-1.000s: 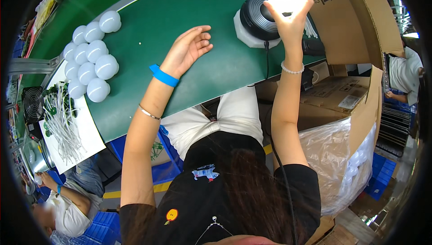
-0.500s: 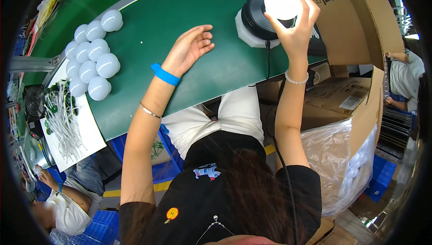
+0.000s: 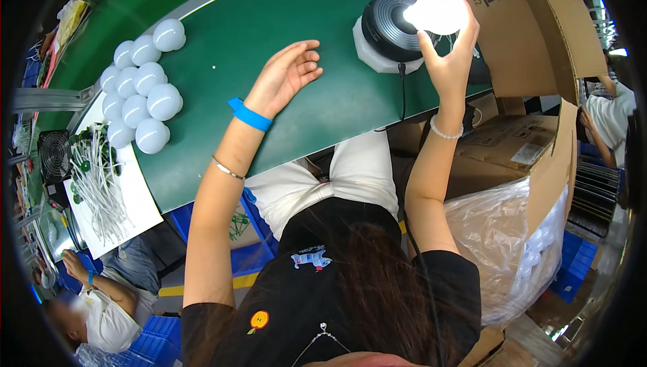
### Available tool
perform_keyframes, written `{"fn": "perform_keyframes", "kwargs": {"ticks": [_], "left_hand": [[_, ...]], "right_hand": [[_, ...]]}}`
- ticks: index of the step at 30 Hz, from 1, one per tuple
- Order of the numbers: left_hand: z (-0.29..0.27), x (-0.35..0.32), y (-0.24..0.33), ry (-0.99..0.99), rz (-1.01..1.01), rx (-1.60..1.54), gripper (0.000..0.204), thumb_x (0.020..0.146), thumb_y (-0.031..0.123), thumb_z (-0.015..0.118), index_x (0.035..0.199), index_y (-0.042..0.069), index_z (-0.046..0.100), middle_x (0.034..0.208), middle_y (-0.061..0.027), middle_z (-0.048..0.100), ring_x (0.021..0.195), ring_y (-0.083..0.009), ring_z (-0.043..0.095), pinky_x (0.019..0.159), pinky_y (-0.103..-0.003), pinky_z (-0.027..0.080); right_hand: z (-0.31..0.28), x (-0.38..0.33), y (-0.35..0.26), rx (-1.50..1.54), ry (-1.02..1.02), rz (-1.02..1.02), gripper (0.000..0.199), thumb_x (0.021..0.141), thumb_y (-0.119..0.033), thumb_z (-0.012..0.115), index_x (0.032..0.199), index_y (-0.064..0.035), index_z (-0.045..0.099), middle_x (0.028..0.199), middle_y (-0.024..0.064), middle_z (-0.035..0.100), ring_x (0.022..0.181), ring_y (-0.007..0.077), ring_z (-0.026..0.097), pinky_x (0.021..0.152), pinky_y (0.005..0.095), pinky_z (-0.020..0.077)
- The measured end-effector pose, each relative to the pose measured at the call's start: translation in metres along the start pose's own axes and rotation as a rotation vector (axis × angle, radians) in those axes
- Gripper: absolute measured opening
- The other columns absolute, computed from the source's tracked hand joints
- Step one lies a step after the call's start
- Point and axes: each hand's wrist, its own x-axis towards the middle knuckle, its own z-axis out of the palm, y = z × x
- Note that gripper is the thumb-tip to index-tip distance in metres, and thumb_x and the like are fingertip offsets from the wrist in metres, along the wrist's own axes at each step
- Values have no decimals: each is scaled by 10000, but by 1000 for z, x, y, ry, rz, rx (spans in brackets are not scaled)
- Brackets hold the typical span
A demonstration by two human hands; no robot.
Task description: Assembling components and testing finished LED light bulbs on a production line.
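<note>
A brightly glowing light bulb [image 3: 438,11] is in my right hand [image 3: 450,60], gripped between thumb and fingers. Its narrow end points left, over the top of a round black device [image 3: 389,28] with concentric rings; whether the two touch is hard to tell. That device stands on a white base [image 3: 375,57], and a black cable runs from it toward me. My left hand [image 3: 291,74] rests on the green table [image 3: 323,114], palm turned inward, fingers loosely curled and apart, holding nothing. At the table's left lies a cluster of several white bulbs [image 3: 149,78].
White wires with green parts [image 3: 98,178] lie on a white sheet at the left. An upright cardboard box [image 3: 502,43] borders the table's right end. Below it, another carton [image 3: 499,141] and a plastic-lined box of bulbs [image 3: 502,246] stand. Other people sit at both sides.
My right hand has shifted slightly right and tilted the bulb, so its narrow end now shows at the left. The device's ringed top is more exposed. My left hand has stayed put.
</note>
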Motion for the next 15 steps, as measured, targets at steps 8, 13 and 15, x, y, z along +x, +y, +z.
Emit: {"fn": "perform_keyframes", "kwargs": {"ticks": [8,13,15], "left_hand": [[3,-1,0,4,10,-22,216,905,142,431,1024,-13,524,809,-56,565,717,-129,557,734,-285,504],[1,-2,-1,2,4,-2,235,914,156,423,1045,-13,520,822,-42,560,731,-122,532,747,-282,490],[2,-2,-1,2,8,2,234,914,156,424,1045,-12,521,821,-42,561,729,-121,531,746,-282,489]], "right_hand": [[14,5,-13,-163,-17,-81,702,603,-128,774,1209,-59,425,1135,141,377,1067,266,410,893,367,384],[25,10,-3,-65,102,-70,727,579,-193,799,1174,-66,401,1126,143,361,1061,305,389,896,410,343],[24,10,-1,-59,133,-49,733,579,-198,803,1167,-52,391,1130,146,357,1063,306,388,899,411,344]]}}
